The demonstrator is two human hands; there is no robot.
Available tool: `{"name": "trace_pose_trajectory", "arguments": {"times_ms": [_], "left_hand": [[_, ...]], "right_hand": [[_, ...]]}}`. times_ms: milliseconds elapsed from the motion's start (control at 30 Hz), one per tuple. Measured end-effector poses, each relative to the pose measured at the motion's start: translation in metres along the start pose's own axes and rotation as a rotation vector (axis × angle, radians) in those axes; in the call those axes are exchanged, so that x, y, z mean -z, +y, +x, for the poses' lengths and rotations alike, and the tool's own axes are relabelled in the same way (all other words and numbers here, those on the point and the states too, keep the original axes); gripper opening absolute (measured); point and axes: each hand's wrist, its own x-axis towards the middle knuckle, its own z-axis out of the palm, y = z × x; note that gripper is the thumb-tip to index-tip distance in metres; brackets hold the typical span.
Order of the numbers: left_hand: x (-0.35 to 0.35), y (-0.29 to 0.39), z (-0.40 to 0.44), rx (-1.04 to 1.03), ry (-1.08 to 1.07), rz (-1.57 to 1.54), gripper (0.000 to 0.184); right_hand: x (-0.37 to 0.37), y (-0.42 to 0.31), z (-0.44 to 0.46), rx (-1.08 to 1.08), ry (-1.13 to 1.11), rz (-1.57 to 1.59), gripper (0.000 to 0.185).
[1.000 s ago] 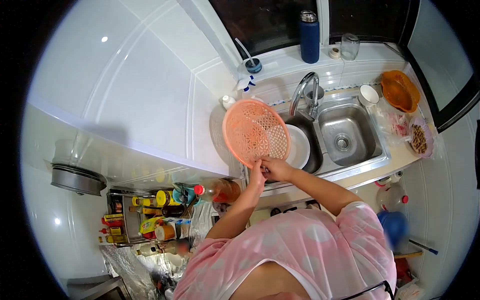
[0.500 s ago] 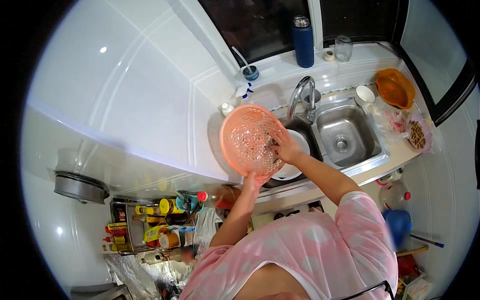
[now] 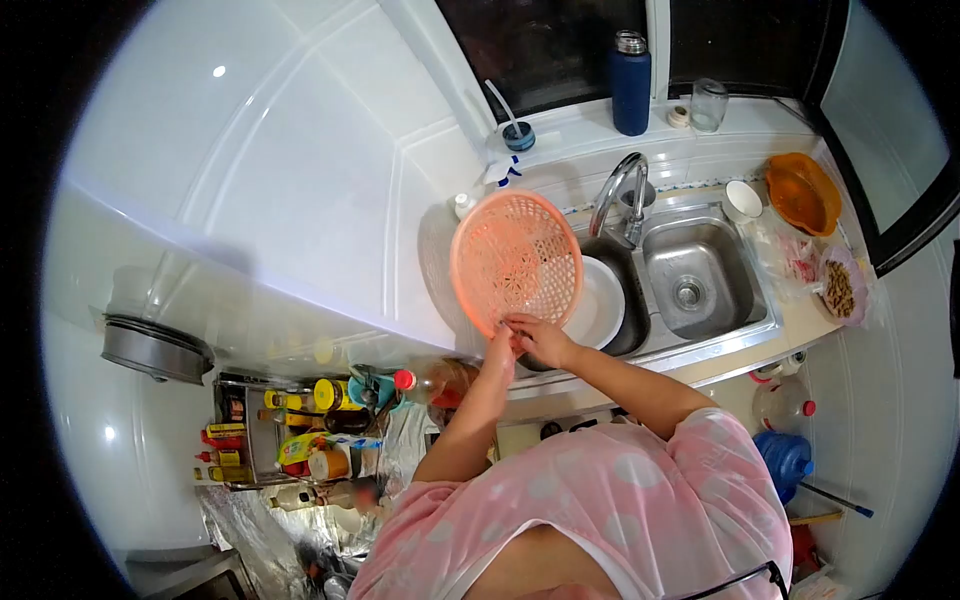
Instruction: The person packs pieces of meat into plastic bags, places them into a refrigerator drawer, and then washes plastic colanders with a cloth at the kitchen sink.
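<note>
A peach-coloured plastic colander (image 3: pixel 500 262) is tilted up over the left side of the sink, its perforated inside facing me. My left hand (image 3: pixel 501 348) is closed on its near rim. Beside it, my right hand (image 3: pixel 543 340) has its fingers curled at the same rim, touching or nearly touching my left hand; the fingertips are partly hidden. Behind and to the right of the colander, a white basin (image 3: pixel 600 305) sits in the left sink bowl, partly covered by the colander and my right hand.
A chrome faucet (image 3: pixel 632 190) rises between the basins, beside the right sink bowl (image 3: pixel 700 262). A blue bottle (image 3: pixel 630 88) and a glass jar (image 3: pixel 709 106) stand on the sill. At right are a white bowl (image 3: pixel 741 201), an orange dish (image 3: pixel 803 194) and a bowl of brown pieces (image 3: pixel 840 285).
My right hand has left the inside of the colander and come down to its near rim beside my left hand. More of the white basin shows. The whole view has shifted slightly.
</note>
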Motion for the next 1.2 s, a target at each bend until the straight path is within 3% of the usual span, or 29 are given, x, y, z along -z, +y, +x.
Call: {"name": "trace_pose_trajectory", "arguments": {"times_ms": [100, 200, 300, 333, 433, 467, 533, 600, 633, 667, 767, 833, 933, 1033, 1067, 1133, 1200], "left_hand": [[0.003, 0.006, -0.003, 0.017, -0.094, -0.03, 0.035], [-0.005, 0.012, -0.013, 0.033, -0.088, -0.048, 0.04], [-0.016, 0.016, -0.027, -0.007, -0.079, 0.023, 0.046], [-0.011, 0.013, -0.022, -0.001, -0.094, 0.011, 0.044], [0.0, 0.007, -0.006, 0.02, -0.111, 0.003, 0.038], [0.0, 0.008, -0.009, 0.035, -0.095, 0.021, 0.036], [0.001, 0.006, -0.011, 0.024, -0.017, 0.064, 0.032], [-0.001, -0.003, -0.005, -0.032, 0.1, 0.108, 0.028], [0.002, -0.004, -0.001, -0.039, 0.056, 0.066, 0.029], [0.005, -0.004, 0.002, -0.045, 0.014, 0.023, 0.03], [0.008, 0.008, -0.003, 0.008, -0.056, -0.054, 0.037], [0.004, 0.014, -0.011, 0.025, -0.077, -0.051, 0.044], [-0.001, 0.012, -0.019, -0.01, -0.088, -0.021, 0.054], [-0.013, 0.011, -0.022, -0.035, -0.082, -0.03, 0.056], [-0.016, 0.011, -0.022, -0.032, -0.064, -0.024, 0.053], [-0.008, 0.001, -0.01, -0.002, -0.048, -0.018, 0.049], [0.014, -0.013, 0.02, 0.045, -0.058, -0.019, 0.047]], "right_hand": [[0.019, 0.006, -0.004, 0.082, -0.145, -0.116, 0.035], [0.054, 0.036, -0.005, 0.067, -0.263, -0.639, 0.034], [0.084, 0.032, -0.006, 0.236, -0.111, -1.043, 0.034], [0.075, 0.042, -0.007, 0.279, -0.033, -1.051, 0.034], [0.037, 0.041, -0.01, -0.034, 0.086, -0.602, 0.033], [0.018, 0.051, -0.011, 0.02, 0.052, -0.605, 0.03], [0.001, 0.005, -0.01, -0.068, 0.004, -0.139, 0.035], [-0.008, -0.02, -0.004, -0.052, 0.041, 0.088, 0.041], [-0.01, -0.025, -0.003, -0.045, 0.059, 0.2, 0.043], [-0.018, -0.003, -0.003, 0.004, 0.038, 0.207, 0.047], [0.034, -0.004, -0.014, 0.207, -0.135, -0.236, 0.039], [0.055, 0.041, -0.022, 0.14, -0.091, -0.424, 0.035], [0.079, 0.043, -0.024, 0.318, -0.003, -0.789, 0.032], [0.034, 0.042, -0.03, 0.039, 0.115, -0.667, 0.033], [0.027, 0.026, -0.026, -0.08, -0.059, -0.521, 0.037], [-0.001, -0.006, -0.021, -0.069, 0.081, -0.186, 0.045], [-0.003, -0.013, -0.016, 0.018, 0.092, -0.063, 0.048]]}}
